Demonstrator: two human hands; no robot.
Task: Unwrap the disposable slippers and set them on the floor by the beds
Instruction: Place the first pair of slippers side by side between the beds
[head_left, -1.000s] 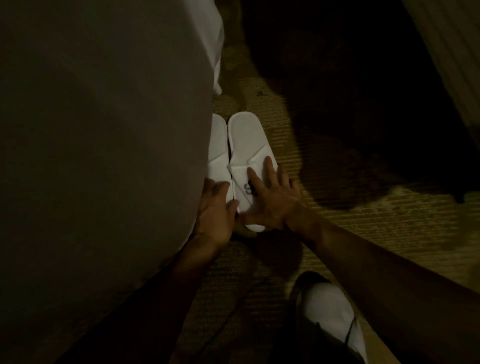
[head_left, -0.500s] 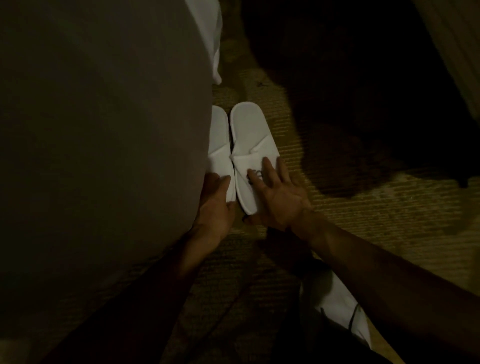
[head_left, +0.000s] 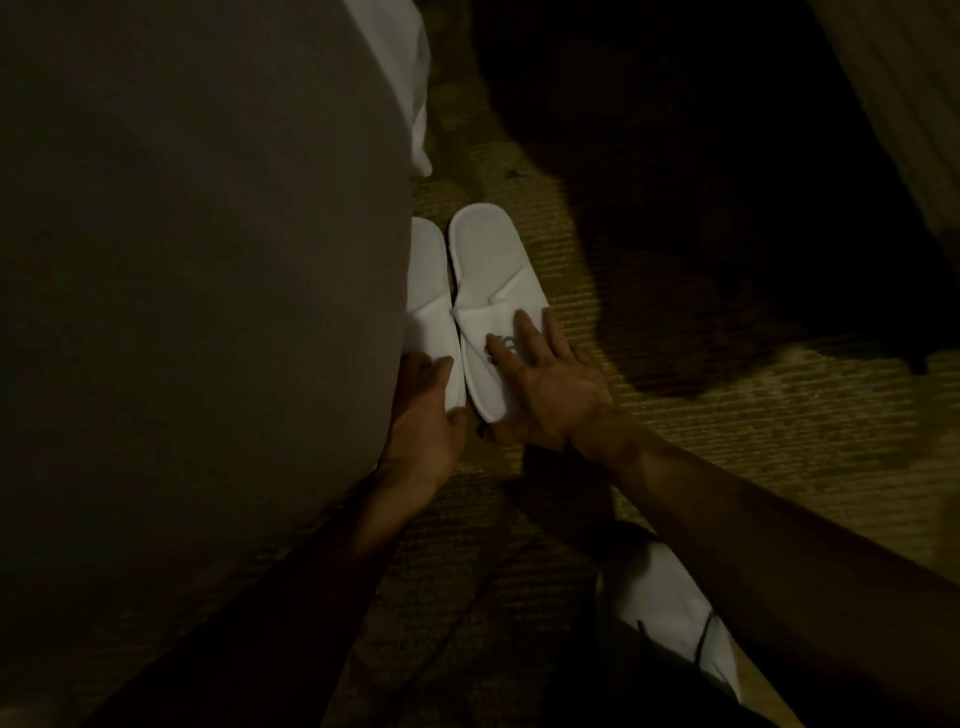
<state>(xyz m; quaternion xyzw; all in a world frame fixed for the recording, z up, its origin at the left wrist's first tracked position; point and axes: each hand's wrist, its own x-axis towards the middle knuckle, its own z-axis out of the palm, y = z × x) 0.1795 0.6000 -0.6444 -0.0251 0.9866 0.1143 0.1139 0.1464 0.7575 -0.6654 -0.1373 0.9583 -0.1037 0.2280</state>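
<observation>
Two white disposable slippers lie side by side on the carpet right beside the bed. The left slipper (head_left: 430, 291) is partly hidden behind the bed's edge; the right slipper (head_left: 488, 270) shows fully and has a dark logo on its strap. My left hand (head_left: 423, 415) rests against the toe end of the left slipper, fingers together. My right hand (head_left: 545, 387) lies flat with fingers spread on the right slipper's strap, its thumb at the toe end.
The bed (head_left: 197, 291) with a grey-brown cover fills the left half; white bedding (head_left: 400, 67) hangs at its far corner. Patterned carpet (head_left: 623, 441) spreads right, partly in deep shadow. A white item with dark cord (head_left: 670, 608) lies at the bottom right by my arm.
The slippers have slid a little away from me along the bed's side, with both hands following them. My right hand has drawn back slightly toward the toe end.
</observation>
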